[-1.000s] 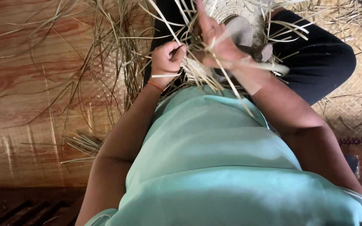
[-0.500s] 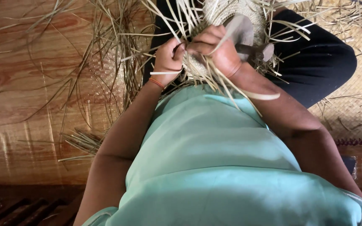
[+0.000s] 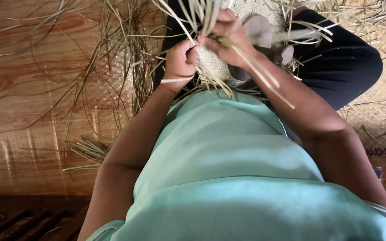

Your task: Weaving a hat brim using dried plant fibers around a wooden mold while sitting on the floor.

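A half-woven basket [image 3: 219, 67] is being held in the lap, against the far edge of the green shirt [image 3: 228, 156], with its woven dome facing the camera and its loose strips [image 3: 202, 18] fanning out toward the far side and toward the near right. The left hand [image 3: 180, 60] is being kept closed in a fist at the basket's left rim, pinching one pale strip that is seen running across the wrist. The right hand [image 3: 228, 40] is being pressed down on the dome just right of and slightly beyond the left hand, its fingers curled around a bundle of strips; the long axis of that bundle is running from far left to near right, over the right forearm. Both hands are touching the basket and nearly touching each other, the left being the nearer to the rim. Loose straw [image 3: 112, 58] is lying spread over the wooden floor [image 3: 23, 89] on the left, well apart from the grip, and a woven mat [image 3: 380, 116] is showing on the right. Compared with the earlier frames, the right hand is being carried farther up over the dome, the two hands are being drawn closer together, and the bundle is being pulled tighter across the forearm.
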